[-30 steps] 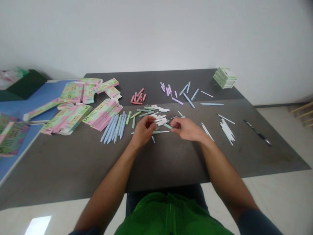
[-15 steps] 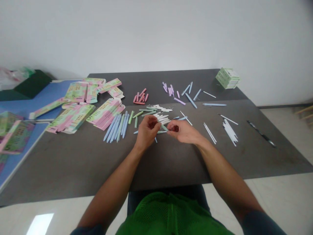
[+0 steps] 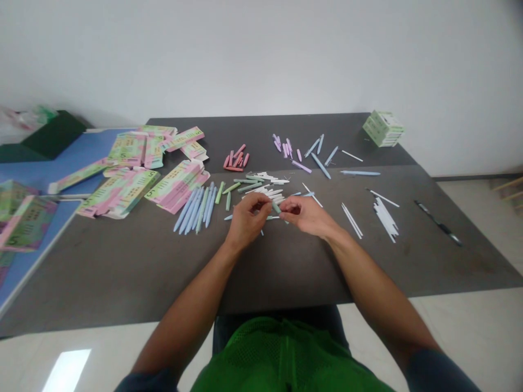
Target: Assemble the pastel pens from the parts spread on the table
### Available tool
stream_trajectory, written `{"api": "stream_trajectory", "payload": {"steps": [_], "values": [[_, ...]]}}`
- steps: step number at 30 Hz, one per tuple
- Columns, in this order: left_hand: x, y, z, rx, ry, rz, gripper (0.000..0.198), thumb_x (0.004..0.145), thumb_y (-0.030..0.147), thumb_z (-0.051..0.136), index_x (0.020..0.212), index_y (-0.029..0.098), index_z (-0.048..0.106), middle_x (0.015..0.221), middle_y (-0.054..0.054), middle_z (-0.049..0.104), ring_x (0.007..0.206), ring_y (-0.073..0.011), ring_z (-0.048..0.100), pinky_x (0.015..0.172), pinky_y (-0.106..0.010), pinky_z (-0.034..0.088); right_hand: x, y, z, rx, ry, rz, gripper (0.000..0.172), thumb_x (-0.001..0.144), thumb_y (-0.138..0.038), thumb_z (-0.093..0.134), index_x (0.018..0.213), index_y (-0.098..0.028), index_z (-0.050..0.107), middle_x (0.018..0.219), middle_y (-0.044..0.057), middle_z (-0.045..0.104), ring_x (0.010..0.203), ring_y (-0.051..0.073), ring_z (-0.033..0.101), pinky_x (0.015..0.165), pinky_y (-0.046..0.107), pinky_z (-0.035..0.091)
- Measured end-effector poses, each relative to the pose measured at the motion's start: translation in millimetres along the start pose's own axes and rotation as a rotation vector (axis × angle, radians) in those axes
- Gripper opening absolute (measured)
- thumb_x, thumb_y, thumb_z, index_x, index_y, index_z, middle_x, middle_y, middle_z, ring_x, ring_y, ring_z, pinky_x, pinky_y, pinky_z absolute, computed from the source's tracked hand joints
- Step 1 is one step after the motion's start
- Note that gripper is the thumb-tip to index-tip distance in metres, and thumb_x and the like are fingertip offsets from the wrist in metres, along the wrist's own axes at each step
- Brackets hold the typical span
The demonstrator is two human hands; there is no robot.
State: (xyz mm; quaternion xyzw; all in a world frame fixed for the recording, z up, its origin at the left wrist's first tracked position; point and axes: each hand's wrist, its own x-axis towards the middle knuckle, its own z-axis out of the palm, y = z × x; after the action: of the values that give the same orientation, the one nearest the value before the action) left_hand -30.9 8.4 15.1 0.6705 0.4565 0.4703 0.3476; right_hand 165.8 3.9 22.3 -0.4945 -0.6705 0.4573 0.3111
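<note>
Between my two hands is a light green pen barrel [image 3: 276, 207], slanting down to the right. My left hand [image 3: 250, 219] pinches its upper end with thumb and forefinger. The fingers of my right hand [image 3: 305, 216] close round its lower end and partly hide it. Just behind my hands lies a pile of white pen parts [image 3: 274, 194], with several green barrels [image 3: 250, 188] beside it. A row of assembled-looking blue and green pens [image 3: 196, 209] lies left of my left hand.
Pink-and-green cartons [image 3: 177, 185] cover the table's left side. Red pen parts [image 3: 236, 159], purple pen parts [image 3: 287, 147] and blue barrels [image 3: 321, 165] lie farther back. On the right are white refills [image 3: 384, 219], a black pen [image 3: 438, 223] and a green box stack [image 3: 383, 129].
The green barrel has shifted slightly right and less of it shows between my hands. My hands stay close together over the same spot. The view has tilted a little.
</note>
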Motion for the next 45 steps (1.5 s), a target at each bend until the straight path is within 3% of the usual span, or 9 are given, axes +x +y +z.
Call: {"api": "stream_trajectory", "payload": {"steps": [4,8,13,16,21,27,33,37,45], "values": [[-0.1,1.8,-2.3,0.042,-0.049,0.098,0.021,0.086,0.014,0.056,0.099,0.02,0.072,0.113,-0.008,0.069,0.104,-0.018,0.064,0.084,-0.029,0.051,0.0,-0.4,-1.7,0.05,0.005,-0.005,0.015,0.08,-0.03,0.07,0.089,-0.018,0.065,0.078,0.0,0.066,0.071,0.014,0.058,0.067,0.027,0.044],[2.2,0.5,-7.5,0.138,-0.042,0.029,0.034,0.083,0.012,0.056,0.115,0.02,0.067,0.106,-0.006,0.069,0.086,-0.0148,0.063,0.076,-0.027,0.051,-0.4,-0.3,-5.1,0.191,-0.004,0.007,0.02,0.081,-0.034,0.073,0.092,-0.019,0.064,0.083,0.002,0.071,0.073,0.015,0.06,0.068,0.027,0.044],[3.5,-9.9,-10.2,0.48,-0.23,0.072,0.016,0.081,0.014,0.062,0.093,0.017,0.072,0.096,-0.007,0.069,0.097,-0.0225,0.06,0.093,-0.037,0.048,-0.3,-1.4,-11.1,0.303,0.032,0.067,0.031,0.075,-0.044,0.08,0.091,-0.02,0.066,0.085,0.003,0.074,0.07,0.015,0.059,0.062,0.027,0.041],[1.3,-16.1,-7.5,0.626,-0.354,0.127,0.02,0.082,0.018,0.064,0.099,0.017,0.075,0.099,-0.01,0.069,0.102,-0.0268,0.058,0.098,-0.042,0.045,-0.1,-1.2,-12.6,0.318,0.046,0.077,0.033,0.073,-0.045,0.08,0.092,-0.021,0.067,0.087,0.004,0.075,0.069,0.015,0.06,0.062,0.027,0.042],[-2.1,-20.2,-2.8,0.757,-0.444,0.14,0.02,0.09,0.024,0.059,0.097,0.019,0.077,0.1,-0.012,0.066,0.101,-0.0287,0.055,0.094,-0.044,0.045,0.8,0.0,-13.4,0.211,0.095,0.038,0.027,0.079,-0.042,0.075,0.094,-0.022,0.067,0.085,0.003,0.075,0.074,0.018,0.064,0.068,0.03,0.046],[0.3,-13.5,-4.6,0.706,-0.327,0.139,0.017,0.092,0.021,0.054,0.095,0.017,0.071,0.102,-0.011,0.068,0.103,-0.0276,0.057,0.096,-0.043,0.045,2.9,4.3,-22.1,-0.091,0.209,-0.045,0.014,0.085,-0.029,0.066,0.097,-0.022,0.069,0.091,0.004,0.074,0.082,0.019,0.065,0.077,0.033,0.047],[4.1,-8.1,-9.1,0.549,-0.173,0.057,0.017,0.094,0.018,0.05,0.104,0.019,0.064,0.104,-0.009,0.071,0.1,-0.024,0.064,0.094,-0.038,0.049,5.0,17.8,-29.3,-0.412,0.335,-0.171,0.015,0.085,-0.018,0.061,0.097,-0.023,0.069,0.094,0.006,0.072,0.093,0.025,0.059,0.083,0.038,0.047],[3.9,-9.8,-10.2,0.512,-0.112,0.076,0.017,0.093,0.019,0.052,0.106,0.02,0.064,0.112,-0.01,0.071,0.108,-0.024,0.064,0.099,-0.038,0.049,6.5,24.6,-28.2,-0.545,0.358,-0.22,0.019,0.084,-0.013,0.059,0.096,-0.023,0.07,0.093,0.008,0.071,0.096,0.028,0.054,0.088,0.041,0.045],[3.7,-10.5,-11.2,0.536,-0.121,0.078,0.016,0.091,0.017,0.055,0.103,0.02,0.064,0.109,-0.009,0.07,0.106,-0.0244,0.063,0.099,-0.039,0.05,5.4,22.9,-25.0,-0.644,0.302,-0.245,0.019,0.086,-0.013,0.056,0.094,-0.024,0.069,0.094,0.007,0.071,0.097,0.028,0.051,0.088,0.042,0.036]]}}
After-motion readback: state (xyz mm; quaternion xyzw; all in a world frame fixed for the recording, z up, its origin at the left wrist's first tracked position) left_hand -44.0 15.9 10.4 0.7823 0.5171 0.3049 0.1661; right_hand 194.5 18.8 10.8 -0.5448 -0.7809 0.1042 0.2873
